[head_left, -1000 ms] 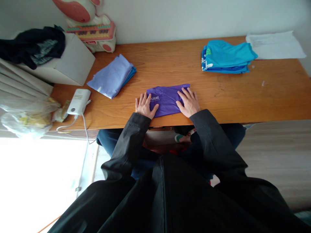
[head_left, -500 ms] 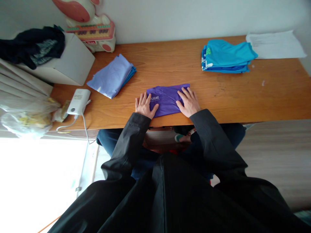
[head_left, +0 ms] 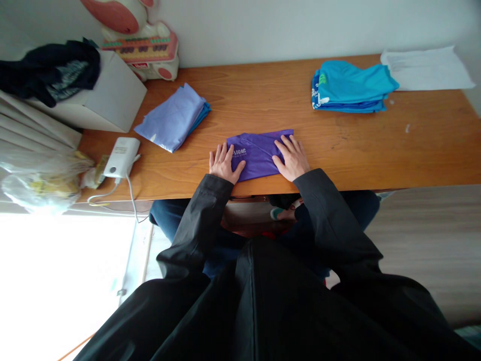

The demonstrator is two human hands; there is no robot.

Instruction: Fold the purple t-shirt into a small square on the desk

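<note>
A purple shirt (head_left: 257, 155), folded into a flat rectangle with white lettering near its left end, lies at the front of the wooden desk (head_left: 259, 100). My left hand (head_left: 224, 164) rests on its left edge, fingers spread, the thumb over the cloth. On the right end lies my right hand (head_left: 292, 159), palm down with its fingers apart. Neither hand grips the fabric. Up and to the left is a loosely folded lavender shirt (head_left: 173, 118) on top of a blue one. A stack of folded blue shirts (head_left: 353, 86) sits at the back right.
White paper (head_left: 426, 69) lies by the wall. At the left stand a white box (head_left: 112, 95) with a dark garment (head_left: 48, 70) on it, a toy keyboard (head_left: 150, 52), a white device (head_left: 122, 157) with a cable, and a clear plastic bag (head_left: 43, 183).
</note>
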